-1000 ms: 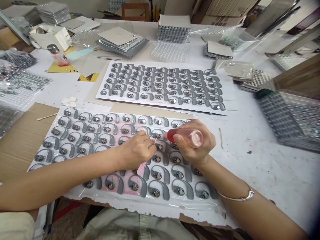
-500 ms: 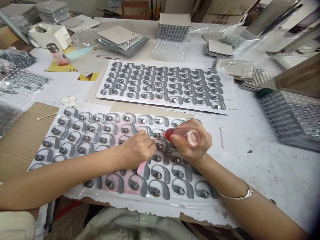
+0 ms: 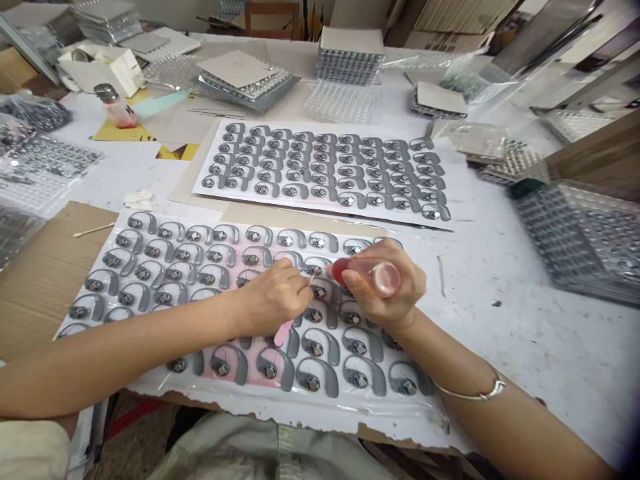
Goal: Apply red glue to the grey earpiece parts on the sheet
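Observation:
My left hand (image 3: 280, 297) is closed in a pinch over the near sheet (image 3: 280, 403), which carries rows of grey hook-shaped pieces (image 3: 315, 343) with round metallic parts. A pink strip (image 3: 283, 332) sticks out below its fingers, and a thin pale tip shows at the fingertips. My right hand (image 3: 390, 287) wraps round a clear bottle with red liquid (image 3: 367, 275). The bottle lies tilted, its narrow end pointing left at a round metallic part (image 3: 314, 270) between the hands.
Behind lies a second sheet of grey hook pieces (image 3: 320, 160). A bottle with a dark cap (image 3: 116, 107) stands back left. Cotton swabs (image 3: 442, 275) lie on the right and left. Stacked clear trays (image 3: 575, 240) stand at right, more stacks (image 3: 350, 57) at the back.

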A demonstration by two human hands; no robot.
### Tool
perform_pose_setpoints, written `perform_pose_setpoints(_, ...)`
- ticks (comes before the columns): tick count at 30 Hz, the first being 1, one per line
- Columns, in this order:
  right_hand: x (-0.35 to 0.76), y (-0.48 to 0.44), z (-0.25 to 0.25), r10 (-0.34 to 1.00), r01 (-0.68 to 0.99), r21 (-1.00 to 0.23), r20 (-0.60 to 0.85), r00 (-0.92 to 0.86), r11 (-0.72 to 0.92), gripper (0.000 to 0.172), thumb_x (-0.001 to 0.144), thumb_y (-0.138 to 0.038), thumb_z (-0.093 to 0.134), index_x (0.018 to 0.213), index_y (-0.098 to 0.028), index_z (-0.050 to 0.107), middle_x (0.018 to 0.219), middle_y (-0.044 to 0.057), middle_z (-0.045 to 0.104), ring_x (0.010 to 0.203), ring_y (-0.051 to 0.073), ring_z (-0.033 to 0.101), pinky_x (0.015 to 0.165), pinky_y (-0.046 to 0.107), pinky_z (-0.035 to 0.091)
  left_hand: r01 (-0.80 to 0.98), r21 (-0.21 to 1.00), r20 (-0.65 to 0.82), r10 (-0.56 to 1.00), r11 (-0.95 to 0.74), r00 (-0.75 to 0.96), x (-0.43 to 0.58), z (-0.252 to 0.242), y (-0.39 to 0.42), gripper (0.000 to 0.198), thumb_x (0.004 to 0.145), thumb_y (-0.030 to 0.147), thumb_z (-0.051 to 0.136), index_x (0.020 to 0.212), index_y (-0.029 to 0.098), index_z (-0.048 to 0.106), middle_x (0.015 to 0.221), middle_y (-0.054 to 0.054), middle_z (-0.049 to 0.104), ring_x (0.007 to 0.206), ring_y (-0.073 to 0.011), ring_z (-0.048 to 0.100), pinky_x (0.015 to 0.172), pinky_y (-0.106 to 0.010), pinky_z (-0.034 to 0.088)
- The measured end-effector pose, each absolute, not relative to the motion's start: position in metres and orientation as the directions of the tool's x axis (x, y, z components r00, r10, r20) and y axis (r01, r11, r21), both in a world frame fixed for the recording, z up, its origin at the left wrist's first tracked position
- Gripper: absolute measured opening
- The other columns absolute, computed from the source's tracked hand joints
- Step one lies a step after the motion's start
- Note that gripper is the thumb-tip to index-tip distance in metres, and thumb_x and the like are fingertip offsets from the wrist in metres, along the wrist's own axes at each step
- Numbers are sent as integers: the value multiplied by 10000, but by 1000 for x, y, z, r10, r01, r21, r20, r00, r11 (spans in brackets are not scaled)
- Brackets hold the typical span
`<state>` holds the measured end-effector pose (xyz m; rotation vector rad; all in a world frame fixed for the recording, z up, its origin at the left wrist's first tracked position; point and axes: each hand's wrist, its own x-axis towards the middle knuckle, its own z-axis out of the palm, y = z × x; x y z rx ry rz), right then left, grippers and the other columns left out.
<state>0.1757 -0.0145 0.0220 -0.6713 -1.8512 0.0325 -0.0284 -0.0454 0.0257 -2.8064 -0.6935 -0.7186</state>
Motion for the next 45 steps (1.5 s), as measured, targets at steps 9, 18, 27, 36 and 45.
perform_pose_setpoints(9,174,-15,25,466,424,-340,851,-241,840,178,770,-230,662,913,-221,557,662,5,618,546,150,550,497,317,452,473,-33,478,402,-880,781,-29,24,-44,277,862,48,448,612,144,520,574,-40,520,567,-162,468,616,-311,381)
perform_pose_setpoints(18,177,-14,24,455,368,-344,846,-278,864,201,752,-179,672,919,-200,562,689,13,618,574,144,554,524,305,463,483,17,458,436,-876,775,-29,25,-44,264,855,43,464,614,140,512,600,-42,550,577,-149,471,635,-298,393)
perform_pose_setpoints(27,181,-18,31,568,382,-476,805,-174,792,139,746,-239,687,838,-207,588,689,13,607,570,138,540,500,297,452,430,308,350,522,-848,778,-37,33,-32,134,785,77,489,709,123,589,662,-65,623,649,-171,588,700,-312,444)
perform_pose_setpoints(36,189,-21,17,627,369,-569,777,-50,735,123,762,-275,662,826,-199,590,712,11,600,593,152,547,527,313,459,445,450,294,599,-774,745,-37,41,-28,154,763,73,496,776,126,639,737,-64,680,716,-176,637,775,-327,479)
perform_pose_setpoints(45,186,-21,16,602,358,-539,793,-88,762,141,754,-220,667,854,-179,578,695,9,586,591,141,541,523,292,457,444,462,290,604,-768,742,-38,43,-29,154,786,83,500,794,125,648,749,-60,692,712,-166,640,775,-323,483)
